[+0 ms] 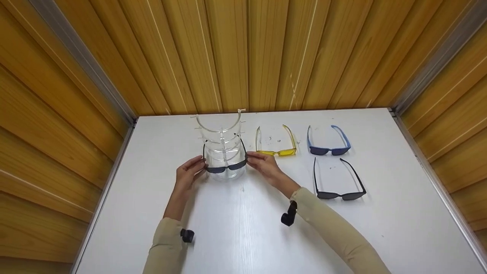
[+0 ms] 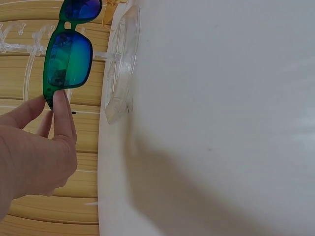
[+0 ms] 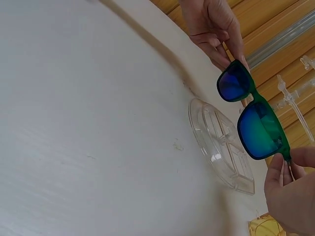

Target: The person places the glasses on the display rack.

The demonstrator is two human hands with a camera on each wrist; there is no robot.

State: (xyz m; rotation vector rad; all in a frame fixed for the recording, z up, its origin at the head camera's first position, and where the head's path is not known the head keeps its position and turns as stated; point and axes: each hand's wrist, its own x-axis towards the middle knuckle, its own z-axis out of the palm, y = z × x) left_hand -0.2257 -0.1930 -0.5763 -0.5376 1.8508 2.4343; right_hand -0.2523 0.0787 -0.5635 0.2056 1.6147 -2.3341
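Note:
A pair of dark green sunglasses with blue-green mirrored lenses is held in front of a clear plastic glasses stand. My left hand pinches the frame at its left hinge, while my right hand pinches the right hinge. Both temples point back around the stand's tiers. In the left wrist view, the thumb and fingers of the left hand grip the corner beside one mirrored lens. The right wrist view shows both hands on the sunglasses, above the stand's round base.
Yellow glasses lie just right of the stand. Farther right are blue sunglasses, with black sunglasses nearer the front. All have unfolded temples and rest on the white table. Wood-patterned walls enclose the back and sides.

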